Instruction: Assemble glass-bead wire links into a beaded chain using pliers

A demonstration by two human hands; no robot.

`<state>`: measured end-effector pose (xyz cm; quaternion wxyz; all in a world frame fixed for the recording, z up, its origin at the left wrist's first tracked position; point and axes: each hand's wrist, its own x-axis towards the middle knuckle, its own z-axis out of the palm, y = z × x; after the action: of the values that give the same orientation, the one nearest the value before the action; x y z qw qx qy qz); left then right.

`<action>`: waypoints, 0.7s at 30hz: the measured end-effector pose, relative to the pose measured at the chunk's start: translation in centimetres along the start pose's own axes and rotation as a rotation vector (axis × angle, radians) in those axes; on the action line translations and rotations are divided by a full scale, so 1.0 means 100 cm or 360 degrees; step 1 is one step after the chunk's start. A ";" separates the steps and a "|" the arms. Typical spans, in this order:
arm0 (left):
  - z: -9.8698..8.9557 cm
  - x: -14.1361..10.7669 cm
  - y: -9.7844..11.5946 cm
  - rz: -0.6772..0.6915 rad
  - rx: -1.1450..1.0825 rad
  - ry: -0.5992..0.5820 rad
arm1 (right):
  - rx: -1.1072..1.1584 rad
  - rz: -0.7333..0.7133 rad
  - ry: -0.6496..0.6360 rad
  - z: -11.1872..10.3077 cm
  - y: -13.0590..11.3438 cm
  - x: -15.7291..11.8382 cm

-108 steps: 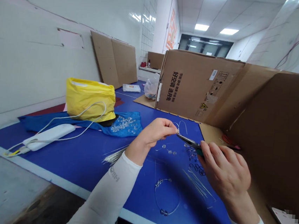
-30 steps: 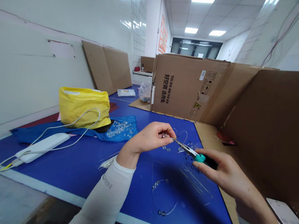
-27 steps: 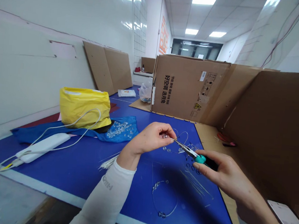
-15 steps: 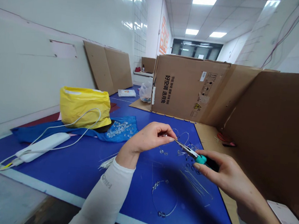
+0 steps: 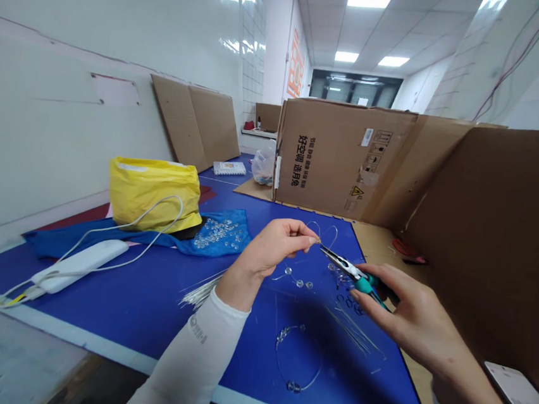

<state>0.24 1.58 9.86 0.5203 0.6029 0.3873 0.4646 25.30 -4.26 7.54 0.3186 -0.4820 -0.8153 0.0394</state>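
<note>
My left hand [image 5: 279, 244] is closed, thumb and forefinger pinching the end of a thin clear wire [image 5: 335, 235] that loops up behind the fingertips. My right hand [image 5: 411, 317] is wrapped around needle-nose pliers [image 5: 349, 270] with green and black handles. Their jaws look slightly parted and point at the left fingertips; whether they touch the wire I cannot tell. Below the hands, a few clear beads [image 5: 300, 284] hang or lie near a strand. A wire ring with clear beads [image 5: 293, 387] lies on the blue table [image 5: 245, 358].
Loose clear beads [image 5: 219, 234] lie on a blue cloth, beside a yellow bag [image 5: 153, 194] and a white power strip [image 5: 85, 260]. Cut wires [image 5: 198, 293] lie left, more wires [image 5: 350, 330] right. A cardboard box [image 5: 340, 158] walls the back and right; a phone [image 5: 520, 394] sits at right.
The pliers have drawn slightly back from my left fingertips, and their handles have spread apart. My left hand has shifted a little, and the beads below it show more to the right.
</note>
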 end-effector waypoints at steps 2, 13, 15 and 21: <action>0.000 0.000 -0.001 -0.0001 -0.0015 0.0023 | -0.0055 -0.0039 0.0047 -0.001 0.001 0.000; 0.007 -0.005 0.003 0.0088 -0.0010 0.0061 | -0.0524 -0.0311 0.0349 0.001 0.001 0.003; 0.008 -0.006 0.003 0.0090 -0.0015 0.0051 | -0.0609 -0.0359 0.0431 0.001 0.000 0.004; 0.009 -0.006 0.003 0.0050 -0.0027 0.0074 | -0.0775 -0.0452 0.0537 0.002 -0.002 0.004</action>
<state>0.95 0.71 9.99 0.5089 0.5936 0.3857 0.4898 24.91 -3.98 7.61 0.3269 -0.4251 -0.7956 -0.2818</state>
